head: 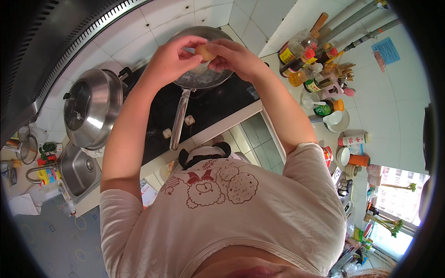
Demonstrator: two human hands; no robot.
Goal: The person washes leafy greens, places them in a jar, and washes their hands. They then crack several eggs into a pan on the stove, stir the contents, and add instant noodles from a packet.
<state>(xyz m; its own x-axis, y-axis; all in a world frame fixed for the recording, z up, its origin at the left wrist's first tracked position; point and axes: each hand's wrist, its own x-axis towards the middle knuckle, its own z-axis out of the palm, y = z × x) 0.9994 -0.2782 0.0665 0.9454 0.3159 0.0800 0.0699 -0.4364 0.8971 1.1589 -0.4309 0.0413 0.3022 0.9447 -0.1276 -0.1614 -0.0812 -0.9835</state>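
Observation:
Above a metal frying pan (180, 78) on the black stovetop, both my hands hold one brown egg. The egg (205, 52) sits between the fingertips, over the pan. My left hand (174, 59) grips it from the left side of the picture, thumb and fingers bent around it. From the right, my right hand (234, 57) touches it with thumb and fingers. Whitish, bubbling-looking matter lies in the pan, partly hidden by the hands. The pan's long metal handle (180, 120) points down toward my body.
A large lidded steel wok (94, 107) stands left of the pan, beside a steel sink (78, 170). Two stove knobs (189, 120) flank the pan handle. On the right counter are sauce bottles (299, 62), a white bowl (342, 121) and jars.

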